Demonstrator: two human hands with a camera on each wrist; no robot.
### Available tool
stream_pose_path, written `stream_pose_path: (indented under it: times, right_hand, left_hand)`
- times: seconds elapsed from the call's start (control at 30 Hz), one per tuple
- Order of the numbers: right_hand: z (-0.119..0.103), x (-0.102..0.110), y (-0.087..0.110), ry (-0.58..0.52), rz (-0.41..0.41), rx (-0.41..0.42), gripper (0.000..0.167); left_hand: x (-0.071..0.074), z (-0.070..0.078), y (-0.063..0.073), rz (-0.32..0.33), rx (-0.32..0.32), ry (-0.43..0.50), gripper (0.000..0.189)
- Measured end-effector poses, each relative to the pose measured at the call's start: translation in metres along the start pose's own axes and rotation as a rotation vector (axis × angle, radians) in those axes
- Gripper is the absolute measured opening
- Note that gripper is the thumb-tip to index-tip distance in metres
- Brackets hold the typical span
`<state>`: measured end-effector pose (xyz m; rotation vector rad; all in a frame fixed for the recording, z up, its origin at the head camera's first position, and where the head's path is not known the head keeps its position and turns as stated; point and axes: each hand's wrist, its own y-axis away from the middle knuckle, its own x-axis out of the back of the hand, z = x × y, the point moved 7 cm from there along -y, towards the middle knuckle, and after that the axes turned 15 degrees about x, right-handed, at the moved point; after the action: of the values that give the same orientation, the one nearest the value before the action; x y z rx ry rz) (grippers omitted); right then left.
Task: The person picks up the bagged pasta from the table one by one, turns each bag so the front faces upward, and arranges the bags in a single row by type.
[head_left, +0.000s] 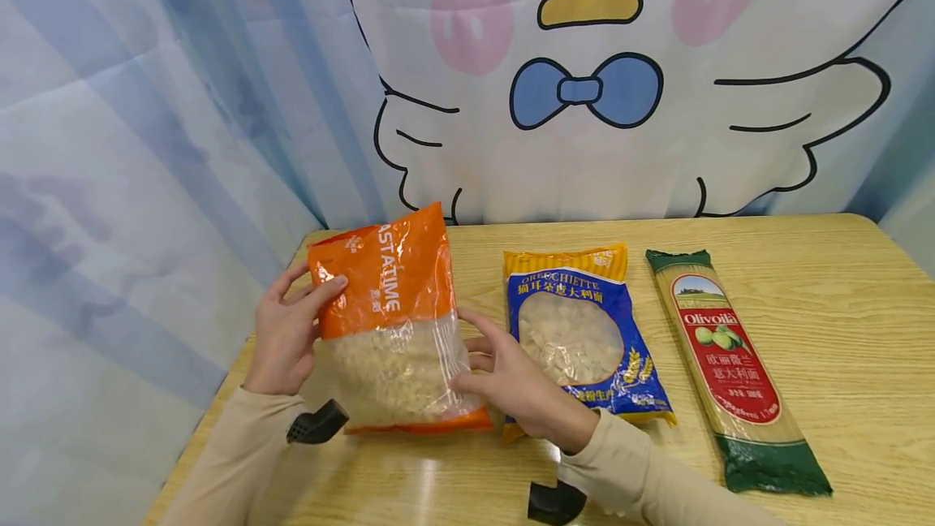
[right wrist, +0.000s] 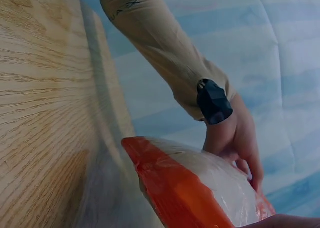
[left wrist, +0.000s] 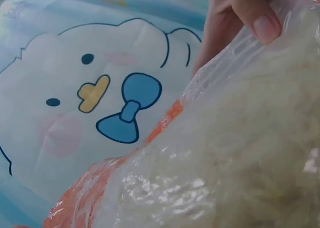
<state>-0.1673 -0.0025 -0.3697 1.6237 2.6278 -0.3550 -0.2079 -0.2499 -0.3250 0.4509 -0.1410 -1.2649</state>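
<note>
In the head view an orange and clear bag of pasta [head_left: 390, 323], marked "PASTATIME", is held tilted over the left of the table. My left hand [head_left: 288, 331] grips its left edge, thumb on the orange front. On the opposite side my right hand [head_left: 514, 372] pinches the lower right edge, thumb on the front. The left wrist view shows the bag's clear part [left wrist: 240, 153] with pale pieces inside. In the right wrist view, the orange end [right wrist: 175, 185] hangs above the wooden surface. Right of it lies a blue and yellow bag of orecchiette [head_left: 573, 339], partly behind my right hand.
A long pack of spaghetti [head_left: 734, 372] with a red label and green ends lies at the right. All this is on a light wooden table [head_left: 862, 331]. Behind hangs a curtain [head_left: 584, 169] with a cartoon bird in a blue bow tie.
</note>
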Motion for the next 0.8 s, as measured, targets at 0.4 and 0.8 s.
stream_pose_path:
  times: [0.4,0.8]
  right_hand:
    - [0.007,-0.001,0.003,-0.091,-0.014,-0.036,0.081]
    - [0.013,0.000,0.005,-0.069,-0.004,-0.062,0.079]
  left_hand:
    - [0.003,0.002,-0.008,0.056,-0.063,-0.097,0.057]
    - [0.001,-0.002,-0.017,0.057,-0.035,-0.207,0.059]
